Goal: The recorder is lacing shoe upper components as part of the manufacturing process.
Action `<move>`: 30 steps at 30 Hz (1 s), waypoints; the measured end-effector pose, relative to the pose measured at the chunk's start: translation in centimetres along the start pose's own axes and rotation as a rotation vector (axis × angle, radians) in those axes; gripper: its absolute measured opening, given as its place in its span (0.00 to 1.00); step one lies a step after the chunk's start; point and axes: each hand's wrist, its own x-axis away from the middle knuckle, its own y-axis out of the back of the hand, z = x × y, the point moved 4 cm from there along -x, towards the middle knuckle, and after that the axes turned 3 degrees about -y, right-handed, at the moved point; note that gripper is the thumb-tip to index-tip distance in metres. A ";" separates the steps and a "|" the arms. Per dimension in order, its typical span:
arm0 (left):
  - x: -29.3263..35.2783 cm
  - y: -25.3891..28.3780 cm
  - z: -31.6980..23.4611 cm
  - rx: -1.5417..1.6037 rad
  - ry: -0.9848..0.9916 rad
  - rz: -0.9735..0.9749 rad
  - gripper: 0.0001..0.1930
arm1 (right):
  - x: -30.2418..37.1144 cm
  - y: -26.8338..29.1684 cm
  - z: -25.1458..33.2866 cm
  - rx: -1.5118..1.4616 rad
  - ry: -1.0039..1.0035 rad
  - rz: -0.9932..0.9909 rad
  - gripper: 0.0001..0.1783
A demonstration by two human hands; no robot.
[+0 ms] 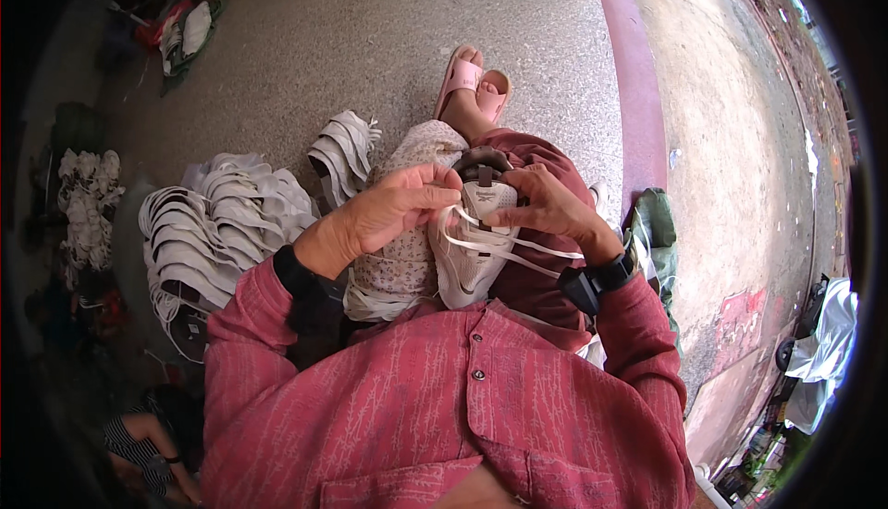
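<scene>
Lacing observed: white shoe [462,267] on the lap [398,264].
Left hand [416,198], fingertips together, pinched the lace [481,247] at the shoe's left edge; right hand [560,204], fingers slightly parted, touched its right edge, grip unconfirmed. Even lace tension appeared advisable.

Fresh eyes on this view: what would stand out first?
Probably the white shoe at centre, with the left hand at its laces and the right hand beside its tongue. Then the piled white shoe parts on the person's left, and the pink sandals toward the top.
</scene>
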 end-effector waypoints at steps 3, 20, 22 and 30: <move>0.2 -0.2 -0.2 0.129 -0.018 -0.021 0.11 | -0.3 0.1 0.6 0.092 0.048 -0.017 0.21; -2.5 -1.0 -1.0 -1.249 -0.686 0.029 0.14 | -0.1 -1.4 1.1 -0.330 -0.064 -0.031 0.15; -2.3 -0.6 0.6 -1.340 -0.809 -0.070 0.17 | 0.2 -1.5 0.8 -0.345 -0.094 -0.061 0.14; -2.0 2.8 2.4 -1.054 -0.648 -0.032 0.22 | 0.1 -1.6 -0.4 -0.669 -0.111 -0.112 0.12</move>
